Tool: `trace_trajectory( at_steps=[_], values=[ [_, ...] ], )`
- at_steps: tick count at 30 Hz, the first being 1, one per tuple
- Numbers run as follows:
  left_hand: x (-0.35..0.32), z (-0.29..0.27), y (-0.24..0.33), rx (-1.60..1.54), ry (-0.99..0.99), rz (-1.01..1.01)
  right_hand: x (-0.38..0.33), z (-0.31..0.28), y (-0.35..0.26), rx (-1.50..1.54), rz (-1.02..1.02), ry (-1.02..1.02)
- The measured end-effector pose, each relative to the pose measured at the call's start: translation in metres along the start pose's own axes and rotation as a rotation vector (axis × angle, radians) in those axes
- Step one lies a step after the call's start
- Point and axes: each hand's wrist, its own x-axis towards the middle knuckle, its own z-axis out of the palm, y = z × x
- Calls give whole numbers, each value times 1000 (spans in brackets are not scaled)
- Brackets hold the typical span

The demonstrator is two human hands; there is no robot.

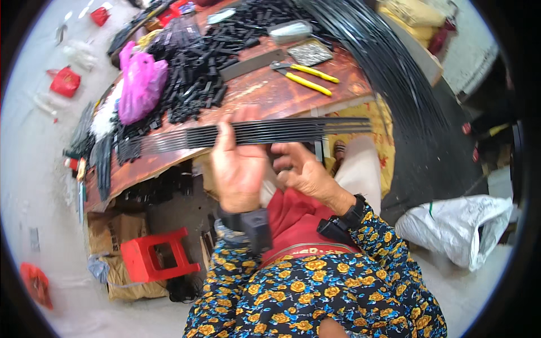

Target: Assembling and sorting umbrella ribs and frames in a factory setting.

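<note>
The work in hand looks like holding and tidying a flat row of long, thin black strips (282,130). The strips lie side by side, almost level, across the front of the person's lap and over the near edge of the red-brown worktop (259,93). Their right ends do not all line up. If they are to be made even, I think that calls for a light, steady hold with the left hand and a soft push from the right, so none slip out or bend.

The left hand (242,169) comes up from below with its palm turned up. Its thumb lies over the strips and its fingers go behind them, so the strips are held in between. The fingertips are blurry, so I cannot tell how hard they squeeze.

The right hand (307,172) is just below the strips, pointing in toward the left hand. Its fingers are a bit curled and loose, with nothing seen in them. I cannot tell if they touch the strips.

Past the strips, pliers with yellow handles (310,84) lie on the worktop, near a big heap of little black pieces (191,84).
</note>
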Motion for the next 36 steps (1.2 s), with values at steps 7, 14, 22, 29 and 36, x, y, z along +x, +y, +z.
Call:
trace_trajectory(
  at_steps=[7, 14, 22, 29, 36],
  values=[
    [-3, -6, -53, 54, 26, 10, 39, 10, -37, 272, -235, 528],
    [-20, 21, -69, 342, -69, -193, 40, -35, -103, 160, -179, 529],
    [-52, -1, -4, 890, -281, -369, 21, -114, -218, -457, -328, 392],
    [-29, -23, 14, 987, -94, -110, 39, -116, -190, -702, -308, -58],
    [-9, -6, 0, 1137, -96, -87, 72, -99, -181, -714, -8, -375]
  ],
)
